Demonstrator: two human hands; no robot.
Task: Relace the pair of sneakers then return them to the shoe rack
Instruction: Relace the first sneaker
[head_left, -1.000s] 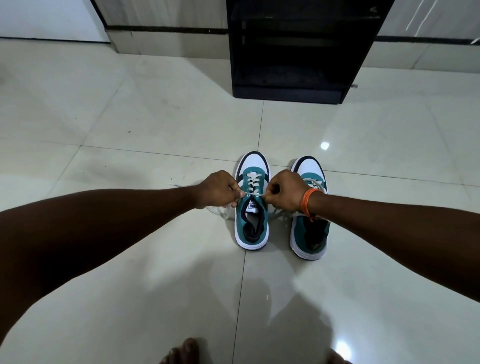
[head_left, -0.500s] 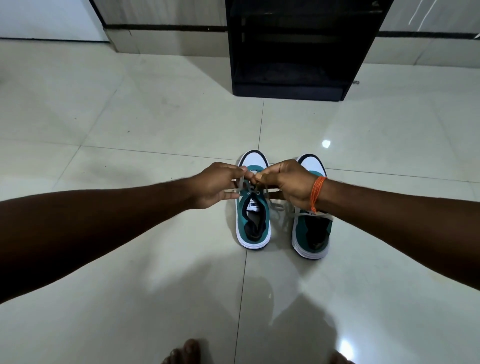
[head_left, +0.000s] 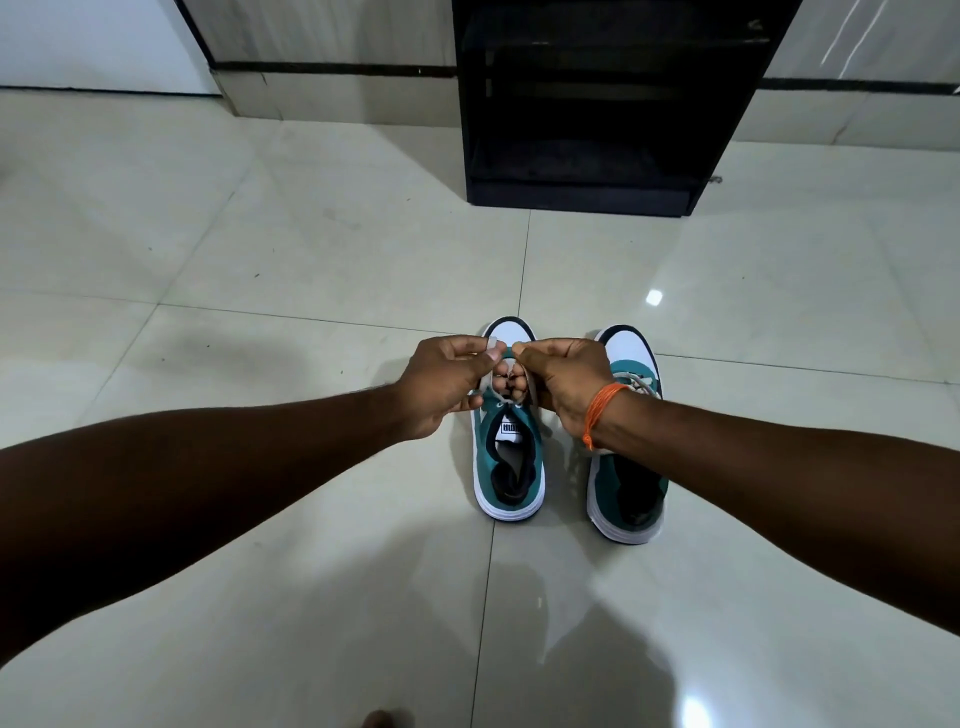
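Two teal-and-white sneakers stand side by side on the tiled floor, toes pointing away from me. Over the left sneaker (head_left: 511, 470) both hands meet above the laces. My left hand (head_left: 447, 382) pinches a strand of the grey-white lace (head_left: 488, 382) between thumb and fingers. My right hand (head_left: 563, 379), with an orange thread round its wrist, grips the other strand, fingers curled. The hands hide most of the lacing. The right sneaker (head_left: 626, 483) lies partly under my right forearm, its laces showing near the toe. The black shoe rack (head_left: 597, 104) stands ahead against the wall.
Glossy pale floor tiles (head_left: 260, 270) stretch all around, with light reflections. A wall with a dark skirting stripe (head_left: 332, 67) runs along the back. My bare toes (head_left: 382, 719) show at the bottom edge.
Both hands have moved from either side of the tongue up and together over the left sneaker's laces, drawing the lace strands toward the toe. The sneakers stay in place.
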